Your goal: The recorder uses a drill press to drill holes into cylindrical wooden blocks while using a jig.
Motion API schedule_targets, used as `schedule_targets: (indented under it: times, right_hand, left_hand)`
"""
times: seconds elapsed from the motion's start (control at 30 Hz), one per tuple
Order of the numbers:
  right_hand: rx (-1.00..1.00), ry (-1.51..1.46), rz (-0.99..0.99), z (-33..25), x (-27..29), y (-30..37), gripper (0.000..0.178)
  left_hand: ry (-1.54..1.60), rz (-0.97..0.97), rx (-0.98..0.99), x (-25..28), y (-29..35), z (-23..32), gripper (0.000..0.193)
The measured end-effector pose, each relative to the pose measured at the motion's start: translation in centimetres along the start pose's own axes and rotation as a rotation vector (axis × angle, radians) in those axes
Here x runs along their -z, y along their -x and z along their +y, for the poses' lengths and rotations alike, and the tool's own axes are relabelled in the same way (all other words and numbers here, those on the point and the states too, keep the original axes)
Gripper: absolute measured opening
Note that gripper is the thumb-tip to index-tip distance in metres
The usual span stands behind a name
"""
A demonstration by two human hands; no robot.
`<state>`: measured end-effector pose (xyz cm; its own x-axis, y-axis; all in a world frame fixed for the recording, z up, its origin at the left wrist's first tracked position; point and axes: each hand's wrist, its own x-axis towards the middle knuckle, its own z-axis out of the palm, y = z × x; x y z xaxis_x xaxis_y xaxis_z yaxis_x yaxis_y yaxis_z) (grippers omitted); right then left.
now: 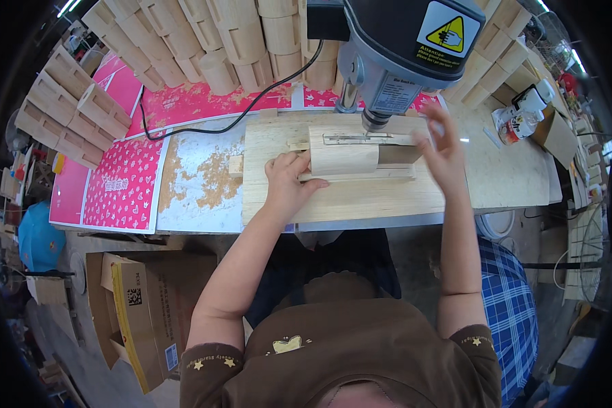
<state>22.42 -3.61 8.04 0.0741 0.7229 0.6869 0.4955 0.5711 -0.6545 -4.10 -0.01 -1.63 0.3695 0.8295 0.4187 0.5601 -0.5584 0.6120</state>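
Observation:
A pale wooden cylinder [340, 155] lies sideways on a wooden base board [272, 200], under the chuck [375, 121] of a bench drill press [401, 54]. A narrow slot with thin metal-looking strips runs along its top, and a darker recess shows at its right part. My left hand [287, 178] grips the left end of the cylinder, thumb along the near side. My right hand [445, 153] is raised just past the right end, its fingers apart and slightly blurred. I see nothing in it. Whether its fingertips touch the wood, I cannot tell.
Stacks of similar wooden cylinders [231, 34] stand behind the board, and more lie at the left [68, 115]. A black cable [251, 105] crosses the bench. Sawdust [207, 170] covers part of it. A bottle [520, 126] stands at the right; a cardboard box [149, 306] sits below left.

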Motion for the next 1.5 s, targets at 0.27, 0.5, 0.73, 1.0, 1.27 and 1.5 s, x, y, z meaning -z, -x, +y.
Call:
schedule_targets:
  times: [0.27, 0.5, 0.73, 1.0, 1.27, 1.5]
  right_hand:
    - [-0.087, 0.045, 0.142, -4.5, 2.7, -14.7, 0.026]
    - [0.067, 0.514, 0.109, -8.5, 3.8, -6.6, 0.014]
    - [0.079, 0.263, 0.236, -4.8, -0.6, 2.0, 0.01]
    - [0.062, 0.165, 0.255, 3.5, -1.0, 5.5, 0.017]
    - [0.111, 0.713, 0.144, -0.4, 9.2, -8.7, 0.025]
    - [0.063, 0.815, 0.048, 1.9, 8.0, -15.1, 0.027]
  left_hand:
    - [-0.116, 0.002, -0.007, 0.4, -0.1, 0.5, 0.059]
    - [-0.1, -0.002, 0.013, 0.5, -0.2, 0.7, 0.057]
    - [-0.091, -0.003, 0.001, 0.4, -0.1, 0.4, 0.054]
    - [-0.004, 0.175, -0.109, -1.2, -0.1, -0.8, 0.042]
    - [-0.064, 0.143, 0.033, -2.6, -0.4, 0.9, 0.057]
    - [0.037, 0.023, 0.05, -4.6, -1.3, 2.4, 0.062]
